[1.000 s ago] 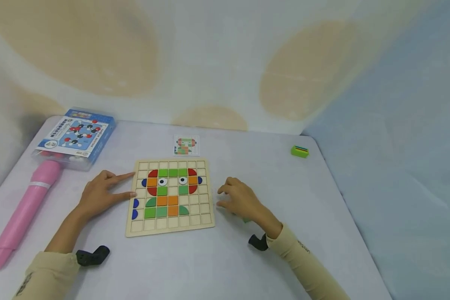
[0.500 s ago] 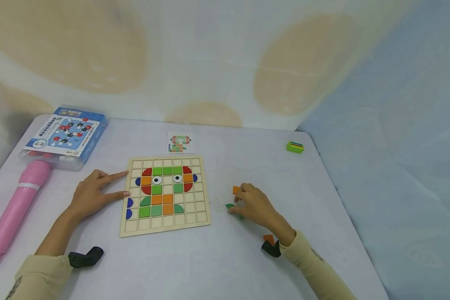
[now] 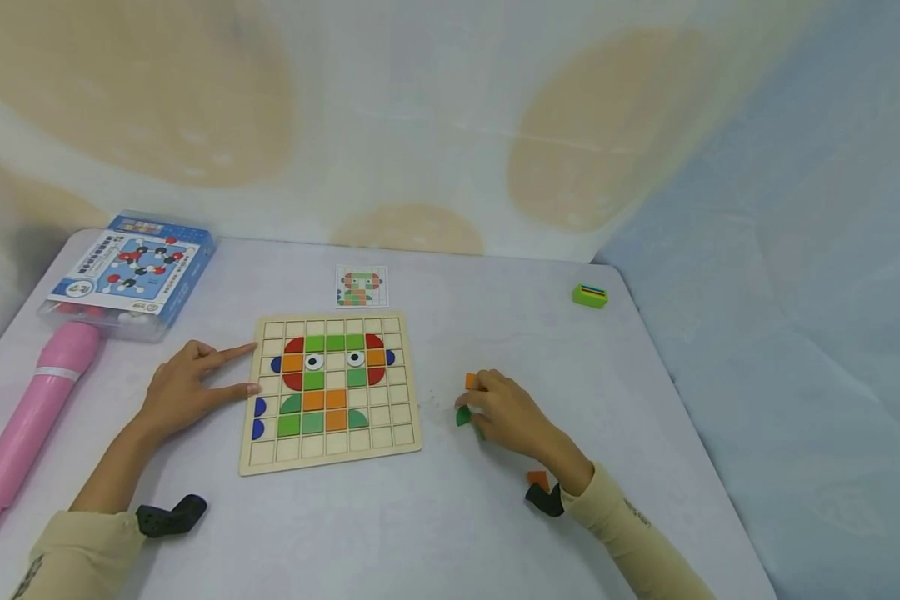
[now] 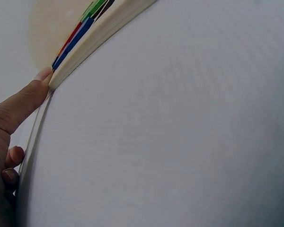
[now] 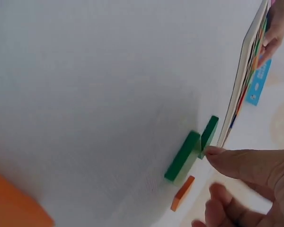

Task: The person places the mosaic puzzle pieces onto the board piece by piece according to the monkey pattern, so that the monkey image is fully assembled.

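Note:
My left hand [image 3: 183, 387] lies at the left edge of a wooden grid board [image 3: 322, 450], with its straight index finger and thumb touching that edge. Red, orange, green and blue tiles on the board form a face with two eye tiles. To the right of the board, my right hand [image 3: 506, 412] pinches a small dark green tile [image 3: 462, 416] between thumb and fingers. In the right wrist view the thumb tip is right at this tile [image 5: 208, 135]. Another green tile [image 5: 183, 156] lies beside it, and an orange tile [image 5: 182, 193] is close by.
A picture card [image 3: 362, 287] lies behind the board. One orange tile [image 3: 537, 479] is near my right wrist. At the left are a boxed molecule set [image 3: 131, 271] and a pink tube-shaped thing [image 3: 37, 421]. A small lime-green block [image 3: 589, 295] sits at the back right.
My right hand moved right, away from the board, down to the loose tiles, and the dark green tile has tilted in its fingers. The left hand stays at the board; the head view shifted slightly.

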The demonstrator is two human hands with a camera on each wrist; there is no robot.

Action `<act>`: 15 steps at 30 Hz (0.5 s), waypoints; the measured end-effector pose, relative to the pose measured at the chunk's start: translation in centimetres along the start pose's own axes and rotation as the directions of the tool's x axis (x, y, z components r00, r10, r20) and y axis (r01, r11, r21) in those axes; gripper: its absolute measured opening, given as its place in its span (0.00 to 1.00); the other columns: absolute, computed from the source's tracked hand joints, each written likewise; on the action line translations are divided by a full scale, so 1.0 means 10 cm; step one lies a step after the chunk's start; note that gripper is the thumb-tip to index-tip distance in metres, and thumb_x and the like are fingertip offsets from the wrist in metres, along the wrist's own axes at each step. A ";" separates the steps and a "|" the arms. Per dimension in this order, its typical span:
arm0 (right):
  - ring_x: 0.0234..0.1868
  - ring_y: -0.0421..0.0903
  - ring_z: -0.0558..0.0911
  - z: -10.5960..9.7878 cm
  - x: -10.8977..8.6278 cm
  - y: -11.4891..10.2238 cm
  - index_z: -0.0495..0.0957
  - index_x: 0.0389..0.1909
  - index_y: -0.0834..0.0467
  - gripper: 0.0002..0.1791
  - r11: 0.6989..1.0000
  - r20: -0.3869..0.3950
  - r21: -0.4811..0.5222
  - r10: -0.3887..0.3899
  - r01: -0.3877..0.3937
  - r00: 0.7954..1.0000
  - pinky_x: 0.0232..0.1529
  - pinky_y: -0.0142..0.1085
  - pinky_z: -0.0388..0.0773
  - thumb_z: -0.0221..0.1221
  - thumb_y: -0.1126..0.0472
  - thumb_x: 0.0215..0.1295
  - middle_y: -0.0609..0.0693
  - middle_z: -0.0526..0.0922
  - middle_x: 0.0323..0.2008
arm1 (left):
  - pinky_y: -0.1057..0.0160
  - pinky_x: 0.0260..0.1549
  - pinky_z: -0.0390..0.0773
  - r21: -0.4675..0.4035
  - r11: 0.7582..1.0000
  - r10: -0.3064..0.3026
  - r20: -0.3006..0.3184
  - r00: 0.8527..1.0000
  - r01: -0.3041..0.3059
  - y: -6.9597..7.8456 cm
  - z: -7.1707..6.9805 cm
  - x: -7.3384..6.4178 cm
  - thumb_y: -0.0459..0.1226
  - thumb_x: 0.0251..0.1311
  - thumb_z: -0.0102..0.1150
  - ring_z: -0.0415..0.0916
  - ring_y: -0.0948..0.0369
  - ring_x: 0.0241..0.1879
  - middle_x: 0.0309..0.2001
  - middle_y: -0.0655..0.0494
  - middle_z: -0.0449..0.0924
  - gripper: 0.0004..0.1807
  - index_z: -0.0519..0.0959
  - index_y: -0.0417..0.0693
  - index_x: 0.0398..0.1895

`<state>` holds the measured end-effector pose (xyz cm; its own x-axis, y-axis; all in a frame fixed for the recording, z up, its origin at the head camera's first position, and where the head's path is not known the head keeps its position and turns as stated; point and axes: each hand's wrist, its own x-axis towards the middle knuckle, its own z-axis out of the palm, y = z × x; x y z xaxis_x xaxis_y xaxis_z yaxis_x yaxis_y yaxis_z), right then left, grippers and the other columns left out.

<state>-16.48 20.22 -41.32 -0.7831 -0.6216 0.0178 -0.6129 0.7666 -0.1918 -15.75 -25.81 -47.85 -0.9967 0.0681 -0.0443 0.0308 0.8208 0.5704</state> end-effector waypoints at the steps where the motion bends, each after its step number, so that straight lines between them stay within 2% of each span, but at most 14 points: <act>1: 0.34 0.41 0.69 0.01 -0.01 0.00 0.87 0.38 0.57 0.10 1.000 -0.016 -0.003 0.021 -0.021 1.000 0.35 0.32 0.69 0.73 0.64 0.54 0.46 0.74 0.33 | 0.51 0.38 0.57 -0.001 1.000 0.000 -0.001 1.000 0.000 0.00 0.00 0.00 0.62 0.54 0.66 0.61 0.51 0.43 0.44 0.45 0.64 0.42 0.70 0.54 0.70; 4: 0.32 0.40 0.69 0.05 -0.02 -0.04 0.85 0.33 0.58 0.14 0.994 -0.047 -0.015 0.109 -0.110 0.993 0.33 0.32 0.68 0.74 0.53 0.54 0.45 0.72 0.30 | 0.51 0.38 0.57 -0.003 1.000 0.000 -0.007 1.000 0.000 0.00 -0.01 -0.01 0.61 0.54 0.66 0.61 0.51 0.43 0.44 0.45 0.65 0.42 0.71 0.54 0.70; 7: 0.31 0.41 0.67 0.09 -0.03 -0.08 0.83 0.28 0.58 0.20 0.982 -0.037 -0.022 0.184 -0.185 0.982 0.31 0.32 0.66 0.73 0.45 0.53 0.45 0.70 0.28 | 0.52 0.37 0.57 -0.006 1.000 0.005 -0.010 1.000 -0.005 0.00 0.00 -0.01 0.61 0.54 0.67 0.61 0.52 0.42 0.44 0.45 0.65 0.42 0.71 0.54 0.70; 10: 0.31 0.40 0.66 0.11 -0.03 -0.12 0.82 0.26 0.59 0.19 0.976 -0.019 -0.013 0.218 -0.219 0.976 0.31 0.32 0.65 0.74 0.47 0.53 0.45 0.69 0.28 | 0.52 0.37 0.57 -0.008 1.000 0.009 -0.012 1.000 -0.010 0.00 0.01 -0.01 0.61 0.54 0.66 0.61 0.52 0.42 0.44 0.46 0.65 0.42 0.71 0.54 0.70; 15: 0.32 0.40 0.67 0.09 -0.01 -0.15 0.84 0.30 0.60 0.14 0.980 -0.029 0.013 0.201 -0.200 0.979 0.32 0.32 0.67 0.75 0.54 0.52 0.46 0.72 0.30 | 0.52 0.37 0.57 0.000 1.000 0.010 -0.018 1.000 -0.010 0.00 0.00 -0.01 0.61 0.54 0.67 0.61 0.53 0.42 0.43 0.46 0.65 0.42 0.71 0.54 0.69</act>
<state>-15.36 18.97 -41.95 -0.8928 -0.4505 0.0070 -0.4423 0.8734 -0.2038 -15.63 -25.77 -47.83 -0.9975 0.0660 -0.0244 0.0403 0.8202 0.5707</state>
